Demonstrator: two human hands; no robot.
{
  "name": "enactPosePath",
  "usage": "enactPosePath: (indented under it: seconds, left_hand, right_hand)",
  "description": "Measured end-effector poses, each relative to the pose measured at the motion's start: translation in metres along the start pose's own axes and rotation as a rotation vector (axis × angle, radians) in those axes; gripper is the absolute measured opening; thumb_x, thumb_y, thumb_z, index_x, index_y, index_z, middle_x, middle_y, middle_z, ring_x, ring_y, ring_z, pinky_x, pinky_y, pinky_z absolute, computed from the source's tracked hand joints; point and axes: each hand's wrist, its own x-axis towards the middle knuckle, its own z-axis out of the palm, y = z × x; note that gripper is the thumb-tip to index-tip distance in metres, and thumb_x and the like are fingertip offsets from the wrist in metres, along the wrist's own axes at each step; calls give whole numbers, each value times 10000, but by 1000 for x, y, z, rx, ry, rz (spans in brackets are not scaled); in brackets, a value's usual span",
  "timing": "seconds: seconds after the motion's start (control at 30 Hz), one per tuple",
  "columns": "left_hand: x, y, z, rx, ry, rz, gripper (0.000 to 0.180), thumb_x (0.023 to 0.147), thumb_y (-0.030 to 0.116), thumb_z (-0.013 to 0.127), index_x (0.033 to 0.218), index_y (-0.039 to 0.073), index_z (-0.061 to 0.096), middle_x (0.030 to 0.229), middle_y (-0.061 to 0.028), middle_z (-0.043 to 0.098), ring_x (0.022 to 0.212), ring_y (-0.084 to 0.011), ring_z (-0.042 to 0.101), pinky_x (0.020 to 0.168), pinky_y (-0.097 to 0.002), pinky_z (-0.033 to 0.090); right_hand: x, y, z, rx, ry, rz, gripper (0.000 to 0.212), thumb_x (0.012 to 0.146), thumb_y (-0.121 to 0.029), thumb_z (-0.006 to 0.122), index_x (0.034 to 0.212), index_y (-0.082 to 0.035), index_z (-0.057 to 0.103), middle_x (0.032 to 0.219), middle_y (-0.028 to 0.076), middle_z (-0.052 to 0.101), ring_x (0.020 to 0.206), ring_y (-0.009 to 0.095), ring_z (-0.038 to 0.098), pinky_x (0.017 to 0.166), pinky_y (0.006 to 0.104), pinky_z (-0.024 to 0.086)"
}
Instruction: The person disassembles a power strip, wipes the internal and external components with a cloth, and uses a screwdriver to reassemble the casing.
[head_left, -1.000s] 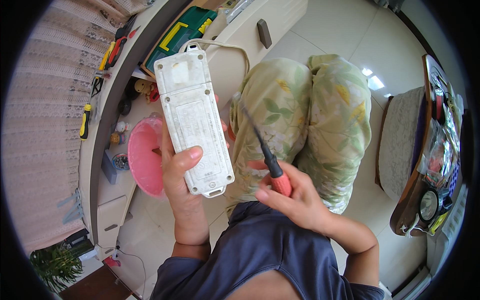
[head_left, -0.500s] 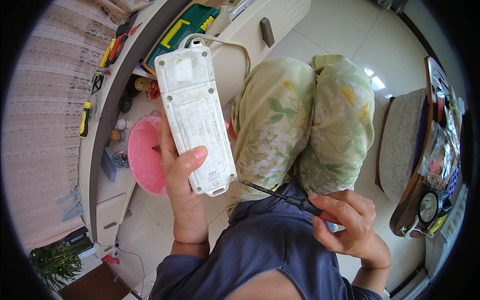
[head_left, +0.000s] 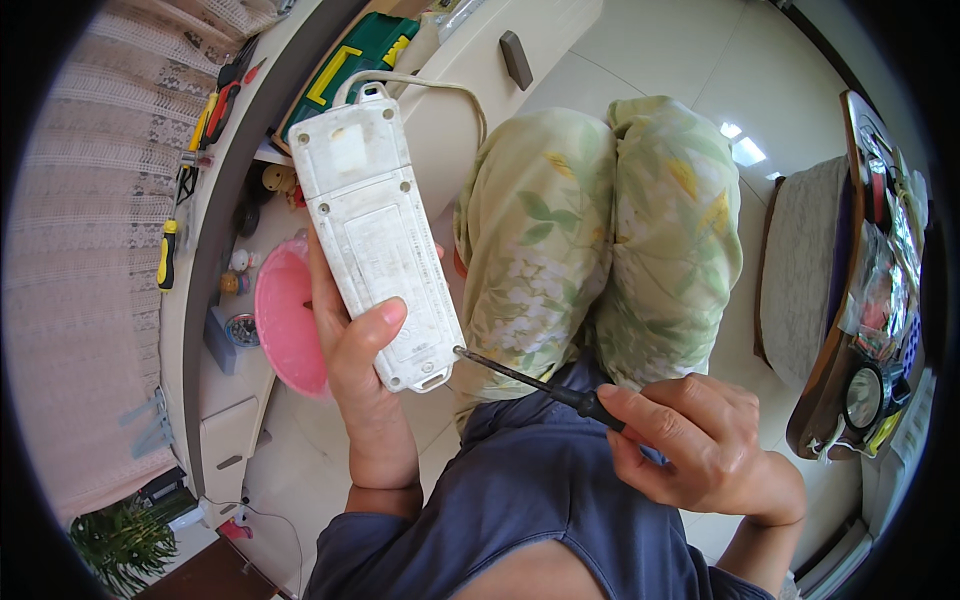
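Observation:
A white power strip (head_left: 375,235) with scuffed plastic lies back side up in my left hand (head_left: 362,355). My thumb presses on its back and the fingers wrap underneath, mostly hidden. Screws sit in recesses along its edges, and a pale cord (head_left: 440,82) loops from its far end. My right hand (head_left: 690,435) is closed round the dark handle of a screwdriver (head_left: 520,376). The screwdriver's tip meets the power strip at the screw recess in its near right corner.
A pink bin (head_left: 283,325) stands left of my left hand. Pliers with red handles (head_left: 222,112) and a yellow-black screwdriver (head_left: 167,255) lie on the left ledge. A green toolbox (head_left: 362,62) is beyond. At right, a wooden board (head_left: 815,420) carries a flashlight (head_left: 861,398) and packets.
The power strip has shifted slightly left in the picture, as has the surrounding scene. My right hand has turned a little on the handle, and the screwdriver tip remains at the same corner.

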Motion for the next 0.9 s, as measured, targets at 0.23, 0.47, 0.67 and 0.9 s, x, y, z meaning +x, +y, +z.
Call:
enactPosePath:
  seconds: [0.23, 0.47, 0.67, 0.9]
  left_hand:
    - [1, -4, -5, 11, -64, -14, 842, 623, 203, 629, 1354, -88, 329, 1238, -272, 512, 920, -265, 630, 724, -330, 559]
    - [1, -7, -11, -4, -117, -41, 846, 641, 143, 604, 1400, -26, 271, 1182, -209, 547, 993, -288, 628, 852, -361, 529]
    - [3, -10, -14, -2, -143, -32, 845, 647, 150, 610, 1400, -25, 269, 1159, -206, 552, 967, -278, 631, 838, -358, 531]
    - [3, -9, -12, 6, -140, -36, 852, 649, 150, 615, 1403, -27, 259, 1158, -208, 547, 967, -281, 626, 842, -360, 527]
  right_hand:
    - [12, -9, -15, -146, -115, -94, 380, 632, -88, 676, 1009, -39, 681, 638, -5, 472, 484, 113, 491, 398, 259, 419]
    - [36, -21, -31, -261, -233, -177, 369, 644, -81, 725, 1006, -26, 675, 675, 24, 536, 498, 123, 540, 406, 255, 432]
    - [47, -31, -32, -295, -254, -197, 290, 630, -87, 704, 911, -18, 695, 661, 9, 497, 488, 101, 510, 375, 248, 402]
    - [54, -38, -32, -340, -258, -142, 245, 628, -74, 696, 867, -21, 696, 594, -5, 397, 470, 106, 490, 369, 256, 395]
